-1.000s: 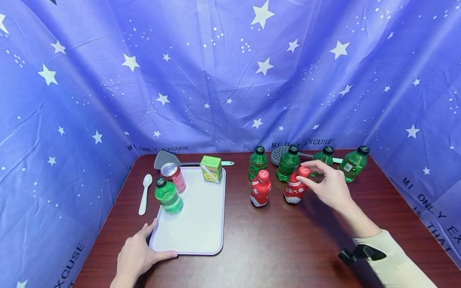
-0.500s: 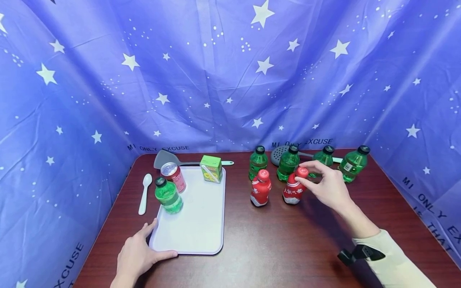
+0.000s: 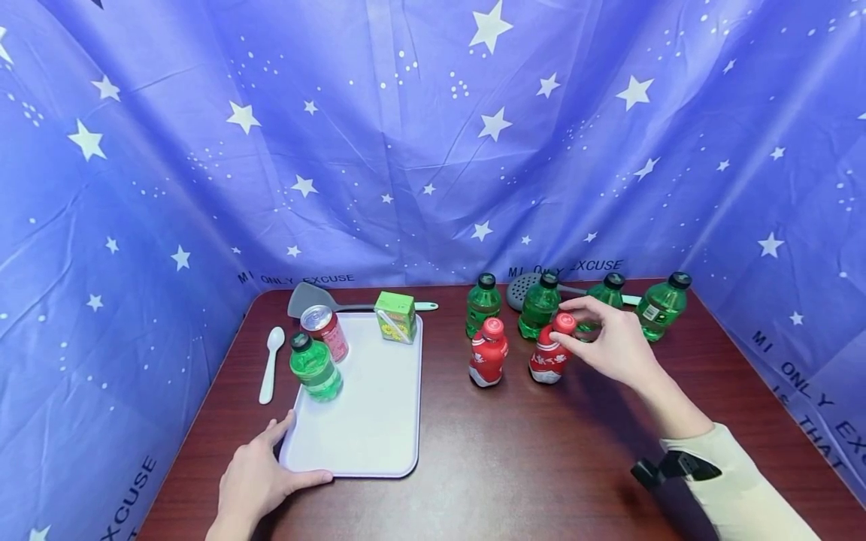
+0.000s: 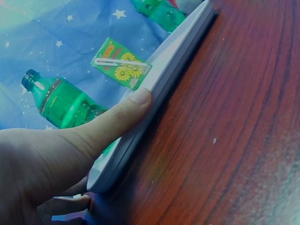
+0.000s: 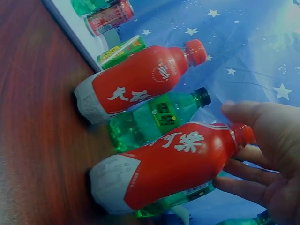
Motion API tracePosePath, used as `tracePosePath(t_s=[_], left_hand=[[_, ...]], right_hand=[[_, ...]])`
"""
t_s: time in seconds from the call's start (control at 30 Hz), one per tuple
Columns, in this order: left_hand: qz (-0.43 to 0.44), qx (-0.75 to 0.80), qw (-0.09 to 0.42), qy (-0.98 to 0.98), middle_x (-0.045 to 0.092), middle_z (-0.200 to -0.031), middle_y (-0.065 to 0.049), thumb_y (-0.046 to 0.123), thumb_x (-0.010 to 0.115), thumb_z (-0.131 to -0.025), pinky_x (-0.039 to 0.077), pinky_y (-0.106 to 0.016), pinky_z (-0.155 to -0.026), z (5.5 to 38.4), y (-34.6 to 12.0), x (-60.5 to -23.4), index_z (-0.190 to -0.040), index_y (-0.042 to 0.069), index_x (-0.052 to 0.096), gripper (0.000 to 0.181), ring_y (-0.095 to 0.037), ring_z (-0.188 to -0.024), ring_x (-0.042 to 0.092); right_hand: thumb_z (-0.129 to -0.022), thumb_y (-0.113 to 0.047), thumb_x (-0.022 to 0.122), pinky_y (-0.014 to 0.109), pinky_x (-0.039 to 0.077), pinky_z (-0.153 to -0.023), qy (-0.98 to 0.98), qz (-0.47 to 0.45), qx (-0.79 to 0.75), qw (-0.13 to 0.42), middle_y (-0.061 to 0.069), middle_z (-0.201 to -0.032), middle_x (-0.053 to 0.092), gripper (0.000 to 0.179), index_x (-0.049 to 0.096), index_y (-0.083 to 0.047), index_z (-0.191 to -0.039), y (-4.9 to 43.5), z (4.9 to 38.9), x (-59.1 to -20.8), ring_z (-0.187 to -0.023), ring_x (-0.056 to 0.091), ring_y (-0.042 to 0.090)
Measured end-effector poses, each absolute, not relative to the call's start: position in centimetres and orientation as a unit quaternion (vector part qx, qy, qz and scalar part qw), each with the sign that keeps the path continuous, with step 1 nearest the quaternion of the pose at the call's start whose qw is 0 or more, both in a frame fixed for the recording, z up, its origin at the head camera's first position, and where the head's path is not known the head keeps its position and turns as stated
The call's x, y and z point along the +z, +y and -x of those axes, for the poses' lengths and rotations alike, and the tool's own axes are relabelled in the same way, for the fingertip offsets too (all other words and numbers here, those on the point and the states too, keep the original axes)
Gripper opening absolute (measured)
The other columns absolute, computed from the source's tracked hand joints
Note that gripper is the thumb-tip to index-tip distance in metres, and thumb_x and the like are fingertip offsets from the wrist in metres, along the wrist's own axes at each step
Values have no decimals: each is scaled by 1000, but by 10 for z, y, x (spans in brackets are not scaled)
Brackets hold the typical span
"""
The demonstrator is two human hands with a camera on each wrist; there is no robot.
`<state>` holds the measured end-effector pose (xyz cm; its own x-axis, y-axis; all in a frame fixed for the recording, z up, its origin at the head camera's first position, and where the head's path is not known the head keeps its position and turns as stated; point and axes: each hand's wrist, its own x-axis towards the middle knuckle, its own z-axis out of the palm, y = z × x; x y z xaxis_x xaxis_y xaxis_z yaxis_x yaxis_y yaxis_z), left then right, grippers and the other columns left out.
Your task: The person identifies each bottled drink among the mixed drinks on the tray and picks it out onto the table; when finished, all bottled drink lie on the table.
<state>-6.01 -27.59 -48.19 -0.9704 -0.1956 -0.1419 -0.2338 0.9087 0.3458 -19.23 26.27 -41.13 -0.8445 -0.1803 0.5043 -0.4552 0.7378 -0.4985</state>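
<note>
My right hand (image 3: 612,342) has its fingers curled round the neck of a red cola bottle (image 5: 183,166) that stands on the table. In the right wrist view, fingers lie behind the neck while the thumb stands a little apart in front. A second red cola bottle (image 3: 489,357) is just left of it. At the near left corner of the white tray (image 3: 379,432), my left hand (image 3: 253,477) lays a straight thumb along the near rim and fingers at the left side. The tray bears a green bottle (image 3: 316,370), a red can (image 3: 326,330) and a green drink carton (image 4: 121,65).
Several green bottles (image 3: 483,306) stand in a row behind the red ones. A skimmer (image 3: 523,291) lies behind them. Beyond the tray lies a grey spatula (image 3: 310,300), and a white spoon (image 3: 271,368) is to its left. Starry blue curtains (image 3: 426,150) enclose the table.
My right hand has shifted slightly left, and the cola bottle it holds has slid left with it, nearer the other red bottle. The left hand and the tray have stayed in place.
</note>
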Motion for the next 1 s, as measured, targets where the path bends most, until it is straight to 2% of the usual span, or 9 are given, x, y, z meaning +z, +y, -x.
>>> tracePosePath(t_s=[0.2, 0.3, 0.43, 0.67, 0.73, 1.0], left_hand=[[113, 182, 61, 975, 47, -157, -34, 89, 87, -47, 56, -68, -85, 61, -275, -481, -159, 11, 49, 142, -63, -133, 54], [113, 182, 63, 975, 46, -157, -34, 89, 87, -47, 56, -68, -85, 62, -275, -481, -159, 11, 49, 142, -63, -133, 53], [113, 182, 62, 975, 46, -157, -34, 89, 87, -47, 56, -69, -85, 61, -275, -481, -159, 10, 49, 142, -63, -134, 53], [115, 184, 64, 974, 46, -158, -35, 88, 87, -47, 56, -69, -87, 61, -275, -481, -160, 10, 48, 142, -63, -134, 53], [115, 185, 65, 974, 46, -158, -35, 88, 87, -48, 56, -69, -87, 61, -275, -481, -160, 10, 48, 142, -63, -135, 52], [115, 186, 65, 974, 45, -158, -34, 89, 87, -48, 56, -69, -86, 61, -275, -480, -160, 10, 47, 143, -63, -135, 52]], right_hand=[[-81, -23, 94, 14, 48, -64, -909, -175, 312, 211, 4, -98, 84, 42, 77, -10, -117, 261, 199, -403, -85, 80, 27], [-84, -21, 92, 15, 53, -67, -904, -178, 325, 213, 5, -98, 84, 38, 77, -10, -117, 256, 202, -394, -86, 80, 26], [-88, -19, 88, 28, 64, -78, -893, -191, 349, 213, 5, -99, 84, 33, 76, -9, -117, 244, 208, -379, -91, 81, 25], [-91, -22, 86, 40, 65, -87, -877, -225, 362, 224, 3, -102, 84, 30, 76, -17, -118, 213, 216, -358, -96, 81, 21], [-91, -22, 87, 48, 64, -89, -871, -238, 370, 219, 3, -104, 84, 32, 76, -16, -120, 201, 216, -351, -98, 80, 21], [-91, -23, 87, 43, 65, -90, -846, -273, 418, 186, 1, -114, 82, 37, 74, -16, -125, 152, 215, -332, -106, 79, 19]])
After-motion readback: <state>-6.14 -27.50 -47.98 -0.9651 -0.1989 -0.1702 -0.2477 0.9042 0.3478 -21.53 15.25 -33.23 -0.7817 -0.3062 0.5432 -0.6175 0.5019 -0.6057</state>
